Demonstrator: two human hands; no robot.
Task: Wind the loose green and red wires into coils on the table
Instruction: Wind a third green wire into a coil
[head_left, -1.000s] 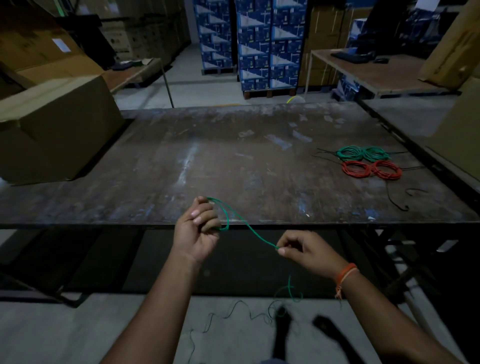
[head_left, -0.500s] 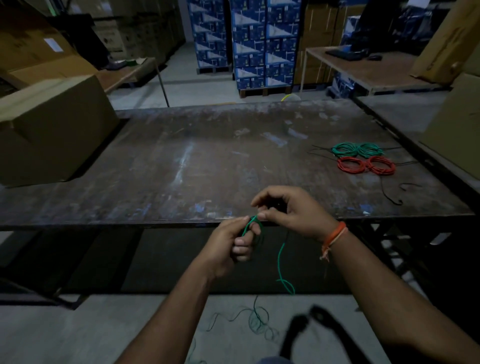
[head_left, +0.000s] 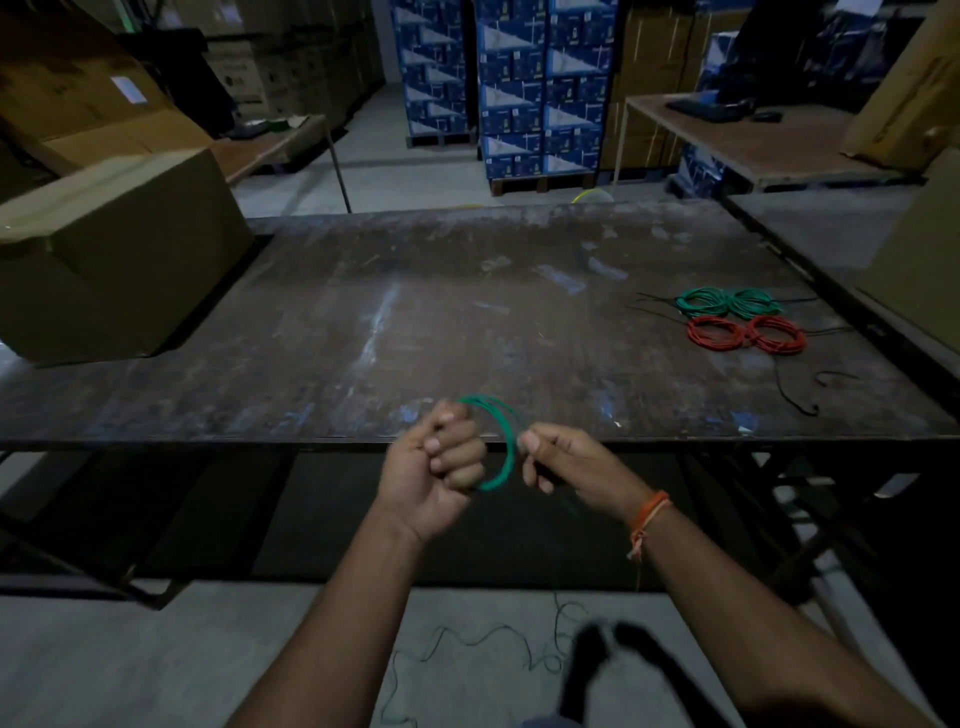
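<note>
Half a second back the right hand (head_left: 563, 460) was reaching over the left hand (head_left: 434, 467), with only a small bend of green wire (head_left: 506, 447) between them; now the hands sit side by side at the near edge of the table (head_left: 363, 332), and the wire stands as a wider loop arching from the top of the left fist round to its underside. The left hand is curled into a fist, fingers pressed together around the loop, thumb laid across the front. The right hand, just right of the loop, pinches the wire between thumb and forefinger, its other fingers folded under; an orange thread band (head_left: 647, 517) circles its wrist. Both forearms reach up from the near edge of the view. From the right hand the wire drops and trails in loose squiggles over the floor (head_left: 156, 654) below. At the far right of the table lie finished green coils (head_left: 727, 303) and, just nearer, red coils (head_left: 745, 335). A cardboard box (head_left: 119, 260) sits at the table's left end.
</note>
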